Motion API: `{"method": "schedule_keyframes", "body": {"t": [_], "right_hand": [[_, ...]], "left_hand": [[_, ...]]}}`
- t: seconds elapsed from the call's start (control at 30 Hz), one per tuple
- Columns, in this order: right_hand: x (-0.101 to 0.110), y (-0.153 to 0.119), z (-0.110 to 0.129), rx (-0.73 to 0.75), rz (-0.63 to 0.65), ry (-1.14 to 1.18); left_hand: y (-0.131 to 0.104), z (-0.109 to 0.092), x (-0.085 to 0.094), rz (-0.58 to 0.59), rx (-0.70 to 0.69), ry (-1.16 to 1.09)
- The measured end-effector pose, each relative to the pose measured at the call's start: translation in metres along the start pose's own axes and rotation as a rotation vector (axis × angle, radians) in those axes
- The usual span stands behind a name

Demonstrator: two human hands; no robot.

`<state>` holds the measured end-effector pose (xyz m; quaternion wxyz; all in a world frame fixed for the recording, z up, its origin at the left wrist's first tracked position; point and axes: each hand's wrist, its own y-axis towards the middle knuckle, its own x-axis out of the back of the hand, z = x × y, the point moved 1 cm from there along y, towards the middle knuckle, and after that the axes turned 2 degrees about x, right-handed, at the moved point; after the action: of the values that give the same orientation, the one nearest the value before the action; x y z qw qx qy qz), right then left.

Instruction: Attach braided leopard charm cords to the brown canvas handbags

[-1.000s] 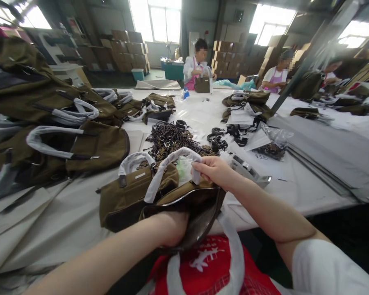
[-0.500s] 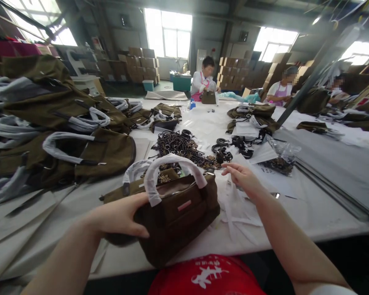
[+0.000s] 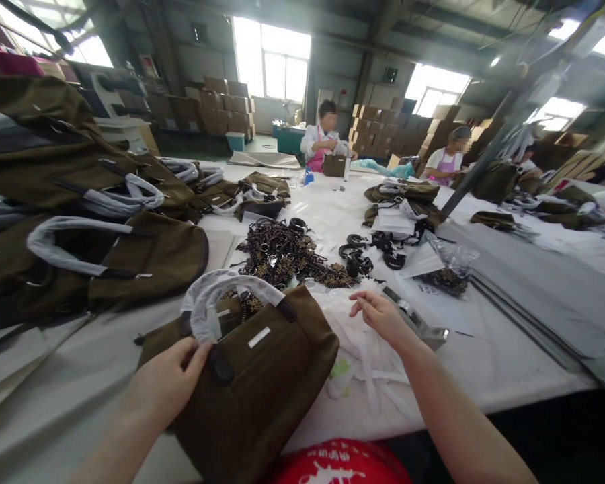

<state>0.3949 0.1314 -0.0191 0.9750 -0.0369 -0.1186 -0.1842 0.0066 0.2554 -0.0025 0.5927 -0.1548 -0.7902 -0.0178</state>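
A brown handbag (image 3: 272, 370) with paper-wrapped handles (image 3: 249, 279) and a small metal plate on its side stands tilted on the table before me. Fingers of my left hand (image 3: 169, 373) close on it at the foot of a handle. Behind it sits another brown bag (image 3: 156, 339), partly covered. To the right, my right hand (image 3: 380, 319) hovers over white paper strips (image 3: 368, 363), its fingers loosely bent and apart, with nothing visible in them. Next to that hand lies a metal object (image 3: 413, 319). Beaded chains with flower charms (image 3: 277, 249) are heaped beyond the bag.
Brown bags (image 3: 146, 255) are piled along the left. Black rolled straps (image 3: 355, 254) and a plastic bag of charms (image 3: 448, 269) lie beyond my right hand. Grey boards (image 3: 539, 289) cover the right side, near a slanted pole (image 3: 484, 165). Co-workers (image 3: 325, 138) sit across the table.
The handbag has turned and shifted left, showing more of its front panel. My left hand has moved from its end to the handle's foot. My right hand has dropped slightly, still beside the bag.
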Motion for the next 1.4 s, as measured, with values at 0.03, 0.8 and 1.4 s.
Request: {"method": "schedule_keyframes", "body": {"t": [0.03,0.8,1.4], "right_hand": [[-0.004,0.002,0.002,0.009,0.027,-0.010],[-0.057,0.158,-0.025,0.030,0.176,-1.028],[-0.058,-0.011,0.097,0.092,0.128,0.282]], "left_hand": [[0.002,0.000,-0.003,-0.039,-0.011,0.051],[-0.056,-0.076,-0.093,-0.048,-0.806,0.007],[-0.059,-0.124,-0.019,0.010,-0.569,-0.660]]}}
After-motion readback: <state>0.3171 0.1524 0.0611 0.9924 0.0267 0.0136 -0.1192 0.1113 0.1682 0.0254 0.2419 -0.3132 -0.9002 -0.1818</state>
